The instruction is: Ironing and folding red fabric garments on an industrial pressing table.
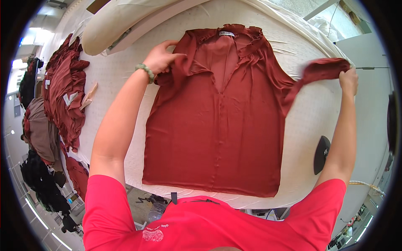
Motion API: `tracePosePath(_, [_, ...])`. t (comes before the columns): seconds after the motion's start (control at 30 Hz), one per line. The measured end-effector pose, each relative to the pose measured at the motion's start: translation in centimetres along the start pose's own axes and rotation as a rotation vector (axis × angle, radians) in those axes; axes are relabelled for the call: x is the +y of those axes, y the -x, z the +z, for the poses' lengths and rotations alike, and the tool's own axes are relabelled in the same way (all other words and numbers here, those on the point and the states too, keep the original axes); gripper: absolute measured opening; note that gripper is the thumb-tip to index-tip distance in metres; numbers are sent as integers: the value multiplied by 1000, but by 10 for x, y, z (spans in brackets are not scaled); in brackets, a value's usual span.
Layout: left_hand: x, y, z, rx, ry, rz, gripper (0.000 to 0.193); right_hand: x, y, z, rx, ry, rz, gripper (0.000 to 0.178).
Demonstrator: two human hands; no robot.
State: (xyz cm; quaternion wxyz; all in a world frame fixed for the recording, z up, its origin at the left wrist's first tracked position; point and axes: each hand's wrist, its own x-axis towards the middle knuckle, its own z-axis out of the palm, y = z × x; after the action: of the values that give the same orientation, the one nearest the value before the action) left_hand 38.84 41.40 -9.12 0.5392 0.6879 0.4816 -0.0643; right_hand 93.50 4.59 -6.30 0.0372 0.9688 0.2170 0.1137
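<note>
A dark red satin blouse (213, 138) lies front up on the white padded table, its ruffled collar at the far side and its hem toward me. My left hand (161, 58) grips fabric at the blouse's left shoulder, thumb and fingers closed on a fold. On the other side, my right hand (349, 81) is closed around the end of the right sleeve (324, 70), which is stretched out and lifted off the table, slightly blurred. The left sleeve is bunched, partly hidden by my left hand.
A heap of dark red garments (65, 92) lies at the table's left edge. A cream padded arm (125, 21) reaches over the far left. Beside my right forearm stands a dark pointed plate (321, 154), shaped like an iron's sole. White cloth (209, 12) covers the tabletop.
</note>
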Motion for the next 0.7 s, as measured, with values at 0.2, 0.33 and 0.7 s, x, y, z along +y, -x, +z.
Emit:
tracePosePath(0.2, [4, -12, 6, 246, -602, 306, 51, -219, 110, 5, 24, -516, -666, 80])
tracePosePath(0.33, [-2, -12, 4, 217, -364, 438, 44, -305, 164, 11, -182, -550, -537, 86])
tracePosePath(0.7, [11, 48, -13, -218, 531, 76, 30, -321, 179, 33, 52, -476, -440, 87])
